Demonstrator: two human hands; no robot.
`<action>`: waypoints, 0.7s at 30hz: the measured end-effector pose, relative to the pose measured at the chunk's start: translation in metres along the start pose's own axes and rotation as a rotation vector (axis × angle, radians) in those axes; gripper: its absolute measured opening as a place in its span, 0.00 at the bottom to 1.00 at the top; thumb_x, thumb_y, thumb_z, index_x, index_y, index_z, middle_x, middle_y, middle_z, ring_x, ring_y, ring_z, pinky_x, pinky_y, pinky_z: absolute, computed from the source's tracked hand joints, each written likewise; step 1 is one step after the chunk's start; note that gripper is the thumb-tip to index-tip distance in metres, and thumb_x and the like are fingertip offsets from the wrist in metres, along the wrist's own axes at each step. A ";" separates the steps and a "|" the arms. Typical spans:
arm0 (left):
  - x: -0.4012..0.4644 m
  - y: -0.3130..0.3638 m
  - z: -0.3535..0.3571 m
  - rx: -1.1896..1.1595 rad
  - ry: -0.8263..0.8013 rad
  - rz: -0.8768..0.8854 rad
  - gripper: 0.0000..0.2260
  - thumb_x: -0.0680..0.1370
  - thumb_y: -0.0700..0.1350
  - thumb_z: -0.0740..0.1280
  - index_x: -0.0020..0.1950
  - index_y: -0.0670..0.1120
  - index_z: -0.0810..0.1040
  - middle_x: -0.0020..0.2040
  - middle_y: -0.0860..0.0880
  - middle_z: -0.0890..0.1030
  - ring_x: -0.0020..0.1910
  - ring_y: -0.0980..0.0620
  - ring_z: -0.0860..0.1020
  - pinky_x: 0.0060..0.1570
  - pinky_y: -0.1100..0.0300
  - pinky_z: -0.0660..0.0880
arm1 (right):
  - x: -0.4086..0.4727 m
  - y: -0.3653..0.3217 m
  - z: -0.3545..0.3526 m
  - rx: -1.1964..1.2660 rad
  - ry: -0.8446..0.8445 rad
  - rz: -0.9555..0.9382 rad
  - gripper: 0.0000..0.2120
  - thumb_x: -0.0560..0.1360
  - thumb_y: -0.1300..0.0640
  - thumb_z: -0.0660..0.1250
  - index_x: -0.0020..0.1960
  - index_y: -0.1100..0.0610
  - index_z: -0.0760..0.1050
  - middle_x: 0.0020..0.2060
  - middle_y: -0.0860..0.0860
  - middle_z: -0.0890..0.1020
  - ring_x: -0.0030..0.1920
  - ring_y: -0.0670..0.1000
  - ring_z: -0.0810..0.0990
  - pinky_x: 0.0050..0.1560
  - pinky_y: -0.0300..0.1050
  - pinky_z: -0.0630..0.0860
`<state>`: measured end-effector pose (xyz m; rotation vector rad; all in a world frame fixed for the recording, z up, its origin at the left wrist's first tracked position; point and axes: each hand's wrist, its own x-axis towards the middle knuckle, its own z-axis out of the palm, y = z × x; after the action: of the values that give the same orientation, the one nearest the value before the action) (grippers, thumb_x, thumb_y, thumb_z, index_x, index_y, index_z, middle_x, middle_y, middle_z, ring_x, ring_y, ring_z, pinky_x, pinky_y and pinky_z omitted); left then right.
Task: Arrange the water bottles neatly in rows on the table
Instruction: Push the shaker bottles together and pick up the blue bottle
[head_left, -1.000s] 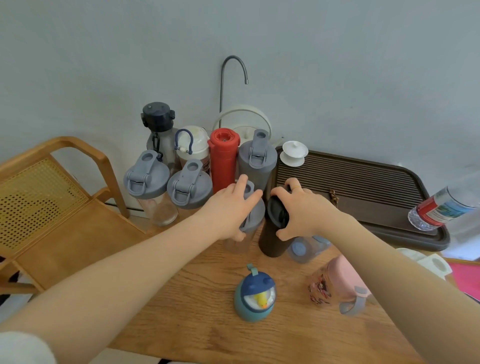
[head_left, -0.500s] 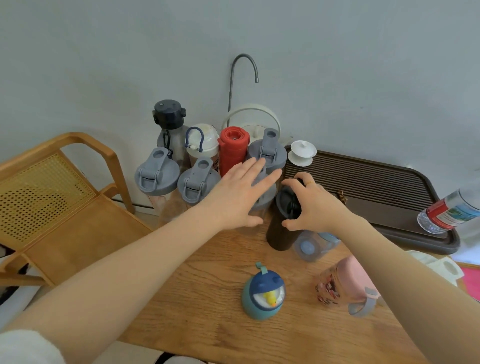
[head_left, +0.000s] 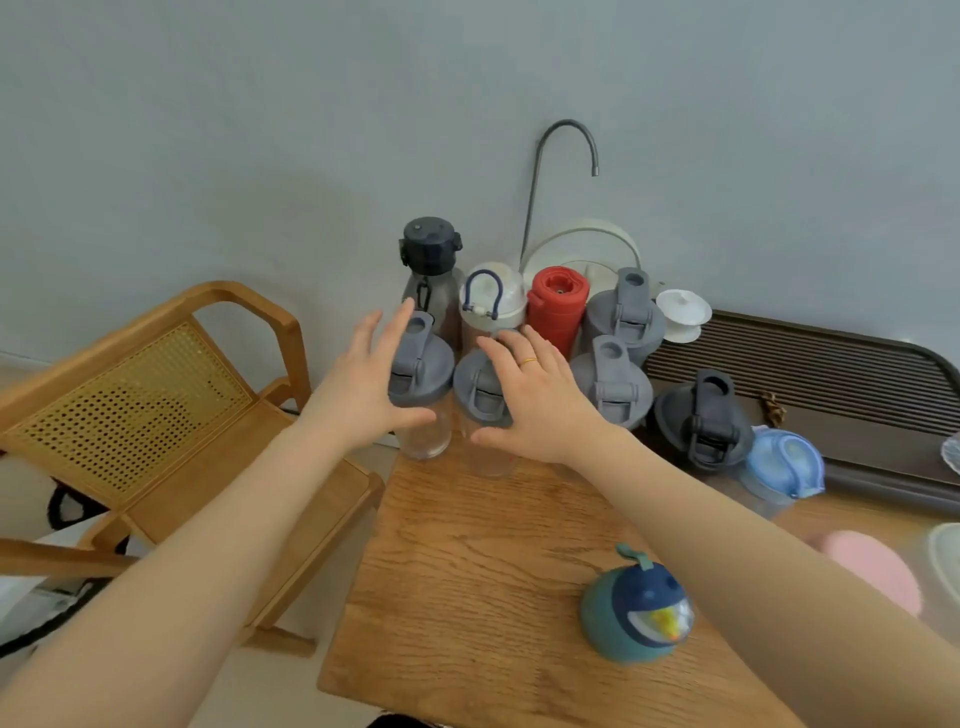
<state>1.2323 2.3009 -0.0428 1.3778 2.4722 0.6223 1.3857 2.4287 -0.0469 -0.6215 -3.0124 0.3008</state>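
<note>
A: Starting at the left, the left hand (head_left: 363, 389) has its fingers spread apart, palm just beside the leftmost grey-lidded clear bottle (head_left: 422, 395) at the table's (head_left: 467, 571) back corner. Holding nothing.

B: And the right hand (head_left: 540, 395) mirrors it, fingers straight and loosely apart, over the second grey-lidded bottle (head_left: 480, 410). I can't tell if it touches the lid.

A: Those two look like empty clear plastic, so light and easy to tip near that edge. I'd take them round the body below the lid, not by the flip cap.

B: Behind them, a back row: the black-capped bottle (head_left: 431, 270), a white-lidded bottle with a blue loop (head_left: 491, 306), the red bottle (head_left: 557, 306), another grey-lidded one (head_left: 626, 317).

A: Moving right, the front row runs on with a third grey lid (head_left: 610, 384), then a dark-lidded bottle (head_left: 704, 421), standing beside the slatted tray (head_left: 810, 364).

B: The light blue bottle (head_left: 782, 467) sits just off that line, and the small blue-green kids' bottle (head_left: 636, 608) lies alone, well forward. Round and smooth, it could roll, I'd guess.
</note>
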 end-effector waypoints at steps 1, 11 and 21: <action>0.002 -0.002 0.002 -0.018 -0.015 -0.011 0.50 0.66 0.52 0.75 0.73 0.60 0.40 0.76 0.47 0.42 0.72 0.41 0.60 0.64 0.47 0.66 | 0.005 -0.002 0.003 -0.035 -0.017 0.037 0.46 0.68 0.40 0.69 0.75 0.53 0.46 0.76 0.55 0.51 0.75 0.62 0.45 0.74 0.58 0.45; 0.027 -0.017 0.023 0.057 -0.021 0.074 0.42 0.71 0.52 0.71 0.75 0.55 0.46 0.76 0.47 0.50 0.72 0.40 0.54 0.65 0.46 0.63 | 0.006 -0.011 0.028 -0.175 0.122 0.169 0.29 0.71 0.61 0.70 0.69 0.55 0.62 0.74 0.60 0.56 0.70 0.66 0.61 0.65 0.60 0.66; 0.035 -0.023 0.022 0.040 0.007 0.141 0.41 0.72 0.51 0.70 0.75 0.52 0.46 0.76 0.46 0.53 0.72 0.41 0.55 0.67 0.46 0.61 | 0.018 -0.014 0.035 -0.204 0.174 0.219 0.40 0.68 0.52 0.73 0.73 0.54 0.57 0.75 0.60 0.55 0.73 0.65 0.56 0.72 0.59 0.49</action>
<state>1.2056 2.3254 -0.0727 1.5787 2.4207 0.6103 1.3609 2.4168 -0.0782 -0.9438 -2.8305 -0.0536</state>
